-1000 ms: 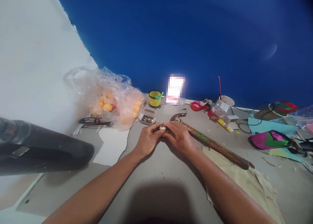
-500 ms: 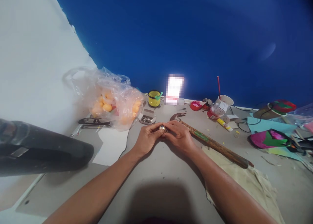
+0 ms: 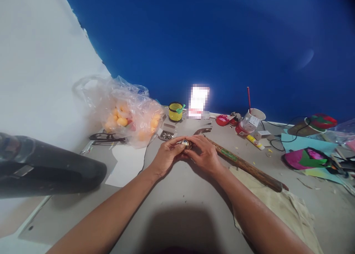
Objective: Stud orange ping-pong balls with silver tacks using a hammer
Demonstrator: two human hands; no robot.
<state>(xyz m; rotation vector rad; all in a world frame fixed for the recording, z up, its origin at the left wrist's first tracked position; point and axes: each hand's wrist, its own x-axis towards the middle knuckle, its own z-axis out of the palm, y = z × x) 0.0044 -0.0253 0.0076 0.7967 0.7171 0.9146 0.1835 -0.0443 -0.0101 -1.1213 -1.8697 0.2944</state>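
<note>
My left hand (image 3: 166,157) and my right hand (image 3: 203,154) meet at the middle of the grey table (image 3: 177,194). Between their fingertips they pinch a small shiny round object (image 3: 185,144), too small to identify. Most of it is hidden by my fingers. A hammer (image 3: 241,164) with a long wooden handle lies just behind my right hand, its metal head near my fingers. A small open box of metal pins (image 3: 167,135) sits just beyond my left hand.
A clear plastic bag of orange fruit (image 3: 126,115) and black glasses (image 3: 107,137) lie at left. A yellow cup (image 3: 175,111), white cup with red stick (image 3: 253,115), glue tube (image 3: 255,141), coloured paper pieces (image 3: 305,158) and beige cloth (image 3: 285,206) crowd the back and right. A dark cylinder (image 3: 50,169) lies at far left.
Both hands have lifted the small shiny object slightly and turned it between the fingertips. Nothing else on the table has moved.
</note>
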